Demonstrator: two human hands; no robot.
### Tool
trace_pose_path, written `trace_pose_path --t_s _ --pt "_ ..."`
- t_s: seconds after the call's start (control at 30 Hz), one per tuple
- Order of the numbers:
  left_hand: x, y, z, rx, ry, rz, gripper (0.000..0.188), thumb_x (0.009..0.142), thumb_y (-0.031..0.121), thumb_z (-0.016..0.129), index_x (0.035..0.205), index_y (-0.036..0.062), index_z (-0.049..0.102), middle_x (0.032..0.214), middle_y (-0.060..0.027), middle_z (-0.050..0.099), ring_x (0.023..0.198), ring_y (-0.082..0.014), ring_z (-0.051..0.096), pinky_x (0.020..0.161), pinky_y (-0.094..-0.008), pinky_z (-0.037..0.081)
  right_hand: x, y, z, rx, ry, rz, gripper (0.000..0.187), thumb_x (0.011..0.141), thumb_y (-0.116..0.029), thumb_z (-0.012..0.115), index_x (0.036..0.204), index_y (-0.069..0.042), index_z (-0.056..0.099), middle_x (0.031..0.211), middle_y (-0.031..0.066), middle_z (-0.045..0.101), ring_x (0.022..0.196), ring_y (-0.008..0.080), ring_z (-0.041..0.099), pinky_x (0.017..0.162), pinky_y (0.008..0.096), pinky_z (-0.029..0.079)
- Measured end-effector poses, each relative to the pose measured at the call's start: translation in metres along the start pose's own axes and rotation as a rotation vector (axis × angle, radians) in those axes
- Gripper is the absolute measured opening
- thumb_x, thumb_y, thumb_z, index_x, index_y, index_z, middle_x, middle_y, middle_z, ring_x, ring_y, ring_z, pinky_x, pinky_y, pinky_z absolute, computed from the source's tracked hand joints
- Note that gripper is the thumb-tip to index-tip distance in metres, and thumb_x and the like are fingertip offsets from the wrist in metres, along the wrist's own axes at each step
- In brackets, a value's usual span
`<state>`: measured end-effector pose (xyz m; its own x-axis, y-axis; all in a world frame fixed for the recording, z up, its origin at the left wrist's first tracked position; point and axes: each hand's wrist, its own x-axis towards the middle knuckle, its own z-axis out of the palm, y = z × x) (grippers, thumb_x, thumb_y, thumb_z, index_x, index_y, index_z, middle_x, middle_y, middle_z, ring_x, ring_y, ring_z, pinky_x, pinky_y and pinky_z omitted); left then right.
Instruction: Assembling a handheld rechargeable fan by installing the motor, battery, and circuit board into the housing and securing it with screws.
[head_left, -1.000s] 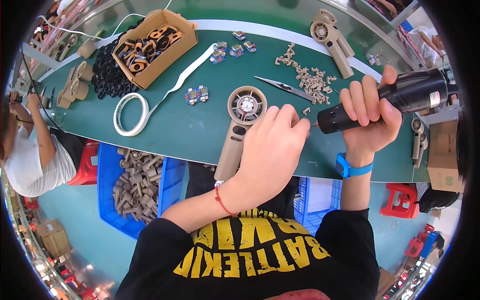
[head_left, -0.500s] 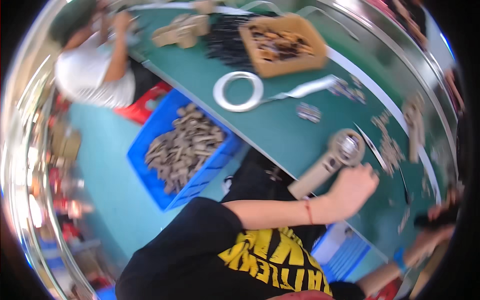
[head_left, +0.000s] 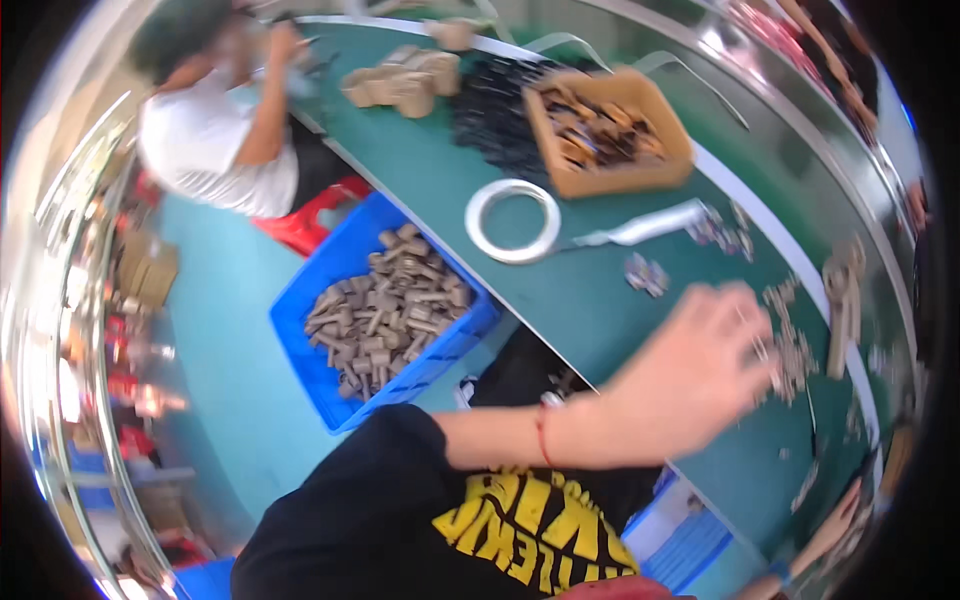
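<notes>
My left hand [head_left: 695,370], with a red string at the wrist, hovers over the green table. Its fingers are spread and slightly curled, smeared by motion, and nothing shows in them. Beyond its fingertips lies a cluster of small beige parts [head_left: 795,355]. A small pile of shiny little parts [head_left: 647,275] is just past the hand. My right hand [head_left: 838,522], with a blue band at the wrist, is at the far right rim of the view. It is blurred, and what its fingers hold, if anything, cannot be made out.
A blue crate [head_left: 300,350] of grey-brown parts stands left of the green table [head_left: 400,160]. On the table are a silver ring [head_left: 480,240], a tan tray [head_left: 610,180] of brown pieces, black strips [head_left: 490,110] and beige housings [head_left: 400,80]. A seated person [head_left: 215,140] works far left.
My left hand has lifted off the beige round-headed housing and spread its fingers; that housing no longer shows. My right hand has moved lower, away from a dark object. The view has shifted.
</notes>
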<state>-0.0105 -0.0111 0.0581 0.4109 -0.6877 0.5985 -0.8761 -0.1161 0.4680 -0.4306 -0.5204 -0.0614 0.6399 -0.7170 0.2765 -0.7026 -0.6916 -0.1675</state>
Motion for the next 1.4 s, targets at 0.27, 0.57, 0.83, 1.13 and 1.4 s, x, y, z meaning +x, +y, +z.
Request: trace_pose_path --t_s 0.27,0.57,0.83,1.13,1.4 --pt "0.001 -0.039 0.005 -0.076 -0.230 -0.198 0.039 0.079 0.008 0.071 0.117 0.0073 0.063 0.114 -0.0119 0.062 0.105 -0.0312 0.058 0.090 -0.0378 0.047 0.000 -0.362 -0.060 0.214 0.279 -0.214 0.029 0.089 -0.008 0.065 0.117 -0.003 0.065 0.116 0.0131 0.065 0.107 0.0278 0.061 0.092 0.0341 0.046" --pt "-0.002 -0.036 0.015 -0.112 -0.165 -0.396 0.032 0.083 0.016 0.073 0.111 0.0056 0.061 0.101 -0.0117 0.062 0.093 -0.0306 0.059 0.081 -0.0375 0.048 -0.004 -0.418 -0.032 0.206 -0.206 -0.683 0.017 0.079 -0.005 0.071 0.096 -0.005 0.069 0.090 0.0074 0.062 0.084 0.0267 0.062 0.072 0.0368 0.051" --pt "-0.012 -0.055 0.023 -0.292 -0.125 -0.501 0.027 0.087 0.020 0.070 0.108 0.0043 0.064 0.098 -0.0053 0.063 0.086 -0.0136 0.058 0.071 -0.0249 0.046 -0.025 -0.441 -0.036 0.574 -0.286 -0.433 0.012 0.081 -0.002 0.070 0.092 -0.004 0.065 0.086 0.0067 0.064 0.073 0.0198 0.062 0.064 0.0292 0.049" --pt "-0.011 -0.047 0.023 -0.254 -0.065 -0.566 0.028 0.091 0.022 0.065 0.112 0.0034 0.063 0.104 -0.0111 0.063 0.090 -0.0222 0.060 0.080 -0.0314 0.048 -0.034 -0.493 -0.025 0.907 -0.247 -0.491 0.020 0.073 0.003 0.076 0.090 -0.002 0.067 0.086 0.0076 0.067 0.074 0.0167 0.063 0.061 0.0264 0.049" --pt "-0.024 -0.052 0.018 -0.190 0.015 -0.523 0.022 0.092 0.017 0.061 0.108 0.0022 0.064 0.102 -0.0170 0.064 0.092 -0.0332 0.062 0.079 -0.0382 0.050 -0.036 -0.518 -0.022 0.913 -0.316 -0.571 0.022 0.070 0.000 0.077 0.089 -0.004 0.066 0.087 0.0097 0.066 0.079 0.0261 0.065 0.070 0.0322 0.052"
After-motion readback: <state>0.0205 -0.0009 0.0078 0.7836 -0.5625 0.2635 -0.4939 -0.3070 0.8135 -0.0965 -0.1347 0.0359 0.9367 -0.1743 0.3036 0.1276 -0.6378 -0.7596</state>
